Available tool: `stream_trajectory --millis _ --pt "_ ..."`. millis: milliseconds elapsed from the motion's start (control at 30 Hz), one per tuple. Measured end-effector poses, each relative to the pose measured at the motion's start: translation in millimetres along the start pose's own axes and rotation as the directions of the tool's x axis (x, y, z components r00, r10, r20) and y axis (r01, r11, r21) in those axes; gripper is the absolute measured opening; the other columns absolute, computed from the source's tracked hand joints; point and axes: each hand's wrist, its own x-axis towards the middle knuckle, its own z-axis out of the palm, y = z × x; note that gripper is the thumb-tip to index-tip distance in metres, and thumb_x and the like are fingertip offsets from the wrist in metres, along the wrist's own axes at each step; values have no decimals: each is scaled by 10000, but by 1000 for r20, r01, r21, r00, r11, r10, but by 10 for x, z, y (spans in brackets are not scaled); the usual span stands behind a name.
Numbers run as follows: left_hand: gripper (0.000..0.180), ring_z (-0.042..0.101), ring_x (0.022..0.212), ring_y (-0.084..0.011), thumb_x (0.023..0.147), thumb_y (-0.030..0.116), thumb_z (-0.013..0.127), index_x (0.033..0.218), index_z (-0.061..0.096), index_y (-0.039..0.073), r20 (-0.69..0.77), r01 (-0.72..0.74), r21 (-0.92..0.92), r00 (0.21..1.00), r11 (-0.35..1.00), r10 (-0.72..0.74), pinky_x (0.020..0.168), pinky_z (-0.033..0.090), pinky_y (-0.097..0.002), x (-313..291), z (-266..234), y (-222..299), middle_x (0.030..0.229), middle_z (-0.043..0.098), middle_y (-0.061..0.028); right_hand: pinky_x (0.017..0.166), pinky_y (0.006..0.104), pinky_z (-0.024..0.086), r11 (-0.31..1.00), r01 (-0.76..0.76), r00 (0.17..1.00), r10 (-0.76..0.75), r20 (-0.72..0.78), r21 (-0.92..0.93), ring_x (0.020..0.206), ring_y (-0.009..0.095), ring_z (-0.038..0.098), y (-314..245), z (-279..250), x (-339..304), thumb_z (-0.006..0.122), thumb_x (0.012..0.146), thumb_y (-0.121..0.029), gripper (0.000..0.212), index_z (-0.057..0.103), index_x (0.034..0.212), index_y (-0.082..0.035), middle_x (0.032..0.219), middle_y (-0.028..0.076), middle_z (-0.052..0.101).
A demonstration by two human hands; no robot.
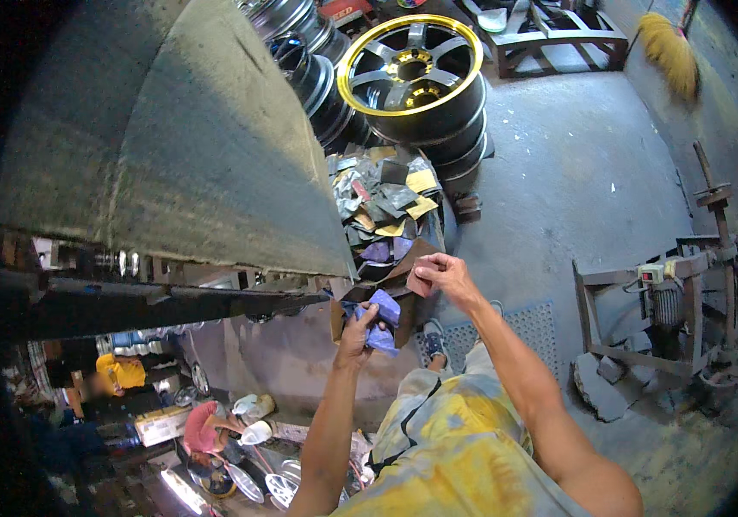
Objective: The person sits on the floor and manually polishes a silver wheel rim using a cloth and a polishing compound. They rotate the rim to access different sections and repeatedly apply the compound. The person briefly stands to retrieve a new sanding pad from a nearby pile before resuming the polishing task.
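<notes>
My left hand [354,338] is closed on crumpled purple sheets [385,305] that look like sandpaper, held above an open cardboard box [336,317]. To its right, my right hand [448,276] pinches a small reddish-brown piece [418,283], apparently sandpaper too, between thumb and fingers. Just beyond both hands lies a heap of scraps [390,202] in grey, black, yellow and purple. A few purple scraps [376,252] rest at the heap's near end. The palm side of the left hand is partly hidden.
A gold-rimmed wheel [349,65] tops a stack beyond the heap. A large grey panel [214,129] stands at left. On the right is a metal frame with a motor [666,306]; a perforated mat [524,332] lies by my feet. Other people [201,428] sit at lower left.
</notes>
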Motion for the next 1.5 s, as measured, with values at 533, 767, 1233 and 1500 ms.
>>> stream_trajectory --millis 533,767,1233,1500 --pt "265 608 739 -122 952 291 607 1096 583 70 66 -65 -80 995 995 70 666 536 -281 -540 -760 125 896 624 -9 633 266 486 996 -7 999 3 46 89 730 113 584 413 383 -311 545 968 -151 226 635 1126 -18 860 27 618" --pt "298 560 679 -106 956 378 589 1010 617 86 -119 -80 44 989 996 85 600 466 -271 -888 -1770 -263 826 607 -6 500 287 380 969 -216 976 218 -2 123 522 127 464 955 822 -845 419 962 -221 276 613 899 -36 618 25 521" --pt "385 554 570 -152 869 380 675 787 675 4 -580 302 608 800 734 152 524 444 -328 -1623 -3173 -2048 662 600 -53 644 312 531 984 47 882 -123 -455 -175 696 165 642 763 90 233 640 836 -89 209 660 1002 35 847 91 677" --pt "219 583 607 -182 810 211 704 811 696 -8 -268 229 855 963 465 18 591 471 -343 -1630 -2693 -1856 691 644 -75 730 276 531 953 261 917 -295 -267 -156 824 140 656 289 461 1216 715 823 -214 307 696 1040 2 906 72 711"
